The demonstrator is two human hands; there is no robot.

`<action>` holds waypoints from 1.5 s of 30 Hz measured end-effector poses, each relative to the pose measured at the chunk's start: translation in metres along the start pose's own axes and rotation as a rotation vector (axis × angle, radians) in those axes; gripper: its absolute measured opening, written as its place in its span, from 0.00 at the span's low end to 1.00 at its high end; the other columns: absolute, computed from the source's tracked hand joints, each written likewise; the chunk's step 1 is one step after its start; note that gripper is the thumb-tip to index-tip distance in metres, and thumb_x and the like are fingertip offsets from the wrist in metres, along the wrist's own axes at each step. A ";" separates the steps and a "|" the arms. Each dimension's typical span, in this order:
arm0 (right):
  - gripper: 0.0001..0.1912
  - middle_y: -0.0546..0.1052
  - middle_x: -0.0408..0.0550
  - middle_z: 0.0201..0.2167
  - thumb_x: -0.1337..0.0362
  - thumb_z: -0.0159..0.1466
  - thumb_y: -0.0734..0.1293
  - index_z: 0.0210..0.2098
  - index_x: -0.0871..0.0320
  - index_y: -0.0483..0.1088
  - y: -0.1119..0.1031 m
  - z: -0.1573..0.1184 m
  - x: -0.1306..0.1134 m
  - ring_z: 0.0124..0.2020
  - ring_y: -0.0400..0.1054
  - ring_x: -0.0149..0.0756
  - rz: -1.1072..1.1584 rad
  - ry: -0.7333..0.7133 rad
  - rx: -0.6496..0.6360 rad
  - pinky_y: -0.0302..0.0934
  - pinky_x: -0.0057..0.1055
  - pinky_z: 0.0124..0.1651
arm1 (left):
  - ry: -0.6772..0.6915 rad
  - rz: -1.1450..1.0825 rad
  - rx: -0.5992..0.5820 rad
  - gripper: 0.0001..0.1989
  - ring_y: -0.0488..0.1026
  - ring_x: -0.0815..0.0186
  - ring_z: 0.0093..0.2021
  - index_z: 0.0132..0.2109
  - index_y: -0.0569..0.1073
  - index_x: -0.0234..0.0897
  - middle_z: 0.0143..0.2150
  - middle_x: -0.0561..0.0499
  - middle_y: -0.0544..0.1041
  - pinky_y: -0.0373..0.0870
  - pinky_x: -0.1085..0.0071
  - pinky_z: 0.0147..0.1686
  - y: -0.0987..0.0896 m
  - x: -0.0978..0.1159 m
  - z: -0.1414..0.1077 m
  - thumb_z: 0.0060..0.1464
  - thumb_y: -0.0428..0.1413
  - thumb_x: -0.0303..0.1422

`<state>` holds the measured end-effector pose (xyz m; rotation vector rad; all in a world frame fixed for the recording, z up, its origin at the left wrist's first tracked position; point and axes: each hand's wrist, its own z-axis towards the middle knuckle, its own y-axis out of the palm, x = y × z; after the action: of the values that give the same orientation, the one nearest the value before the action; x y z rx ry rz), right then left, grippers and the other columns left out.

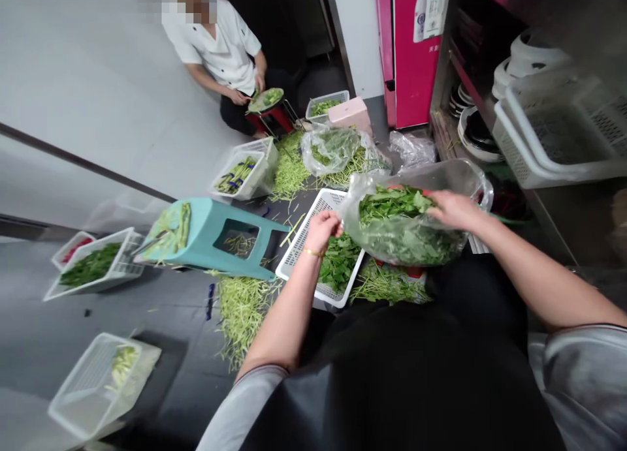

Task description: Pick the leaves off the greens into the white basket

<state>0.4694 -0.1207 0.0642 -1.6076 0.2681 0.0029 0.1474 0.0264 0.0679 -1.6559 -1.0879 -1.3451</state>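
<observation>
My left hand (pixel 324 232) is closed, pinching the rim of a clear plastic bag (pixel 392 239) above a white basket (pixel 294 250). Green leafy vegetables (pixel 337 263) lie in that basket under my wrist. More leafy greens (pixel 399 203) fill the bag's mouth. My right hand (pixel 453 209) is at the bag's right side, its fingers curled at the leaves, with the fingertips partly hidden among them. Something red shows beside those fingers, too covered to name. Loose green stems (pixel 386 282) lie below the bag.
A teal stool (pixel 200 209) lies to the left, with cut scraps (pixel 242 314) on the floor beside it. Vegetable baskets (pixel 105 399) stand around. A person in white (pixel 220 46) sits at the back, handling vegetables. A shelf with baskets (pixel 533 170) borders the right.
</observation>
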 end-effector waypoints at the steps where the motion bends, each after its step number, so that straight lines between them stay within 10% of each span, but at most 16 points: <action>1: 0.27 0.74 0.60 0.51 0.52 0.65 0.57 0.57 0.61 0.65 0.013 -0.007 -0.009 0.49 0.70 0.48 -0.003 -0.074 -0.149 0.62 0.37 0.48 | -0.051 0.012 -0.003 0.08 0.65 0.73 0.14 0.26 0.68 0.33 0.15 0.56 0.69 0.60 0.78 0.15 -0.003 -0.011 -0.009 0.37 0.59 0.32; 7: 0.17 0.79 0.61 0.38 0.56 0.61 0.63 0.36 0.63 0.77 0.056 -0.033 -0.020 0.38 0.74 0.46 -0.115 -0.048 -0.745 0.62 0.33 0.38 | -0.084 -0.027 0.020 0.07 0.66 0.73 0.15 0.27 0.68 0.34 0.17 0.55 0.71 0.62 0.78 0.16 -0.008 -0.053 -0.044 0.38 0.58 0.32; 14: 0.23 0.74 0.60 0.50 0.58 0.64 0.60 0.56 0.62 0.66 0.044 0.050 -0.016 0.45 0.71 0.44 -0.127 0.137 -0.076 0.62 0.34 0.44 | -0.128 0.029 -0.014 0.10 0.67 0.72 0.17 0.29 0.68 0.34 0.18 0.55 0.71 0.63 0.77 0.17 0.006 -0.061 -0.052 0.39 0.59 0.34; 18: 0.20 0.75 0.60 0.46 0.62 0.64 0.60 0.53 0.62 0.68 0.048 0.071 -0.025 0.43 0.71 0.44 -0.186 0.116 -0.160 0.62 0.34 0.42 | -0.085 0.061 0.008 0.15 0.67 0.71 0.18 0.36 0.68 0.35 0.18 0.59 0.67 0.62 0.77 0.17 -0.001 -0.069 -0.058 0.41 0.61 0.35; 24: 0.21 0.71 0.61 0.48 0.61 0.68 0.51 0.53 0.58 0.68 0.065 0.010 -0.065 0.43 0.69 0.46 -0.227 -0.062 -0.058 0.60 0.34 0.39 | 0.188 0.178 0.126 0.16 0.69 0.72 0.28 0.45 0.69 0.34 0.31 0.52 0.72 0.67 0.76 0.29 -0.005 -0.066 -0.070 0.47 0.59 0.33; 30: 0.25 0.73 0.56 0.49 0.60 0.63 0.61 0.59 0.57 0.64 0.082 -0.034 -0.066 0.41 0.71 0.42 -0.127 -0.338 -0.368 0.62 0.32 0.41 | 0.388 0.323 0.013 0.14 0.71 0.66 0.40 0.47 0.72 0.35 0.41 0.45 0.73 0.68 0.73 0.36 0.012 -0.055 -0.085 0.53 0.55 0.33; 38: 0.20 0.76 0.64 0.46 0.61 0.65 0.58 0.51 0.65 0.72 0.038 0.010 -0.010 0.44 0.72 0.47 -0.186 0.233 -0.157 0.62 0.36 0.44 | 0.423 0.390 -0.086 0.08 0.67 0.68 0.29 0.37 0.77 0.36 0.33 0.48 0.75 0.63 0.73 0.32 0.019 -0.046 -0.100 0.54 0.55 0.33; 41: 0.18 0.77 0.64 0.43 0.62 0.62 0.61 0.45 0.66 0.75 0.033 0.023 -0.009 0.43 0.72 0.48 -0.174 0.260 -0.236 0.62 0.36 0.44 | 0.415 0.408 -0.157 0.08 0.67 0.68 0.29 0.36 0.77 0.36 0.31 0.49 0.75 0.62 0.73 0.32 0.019 -0.040 -0.106 0.54 0.55 0.34; 45: 0.22 0.76 0.57 0.47 0.57 0.66 0.55 0.49 0.58 0.74 0.028 0.019 -0.007 0.47 0.70 0.45 -0.103 0.139 0.007 0.61 0.35 0.48 | 0.363 0.408 -0.178 0.09 0.68 0.67 0.29 0.34 0.77 0.36 0.29 0.49 0.74 0.62 0.73 0.31 0.017 -0.042 -0.107 0.55 0.55 0.35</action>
<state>0.4608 -0.1021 0.0362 -1.6157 0.2914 -0.1891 0.1206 -0.0841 0.0462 -1.5682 -0.4035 -1.4200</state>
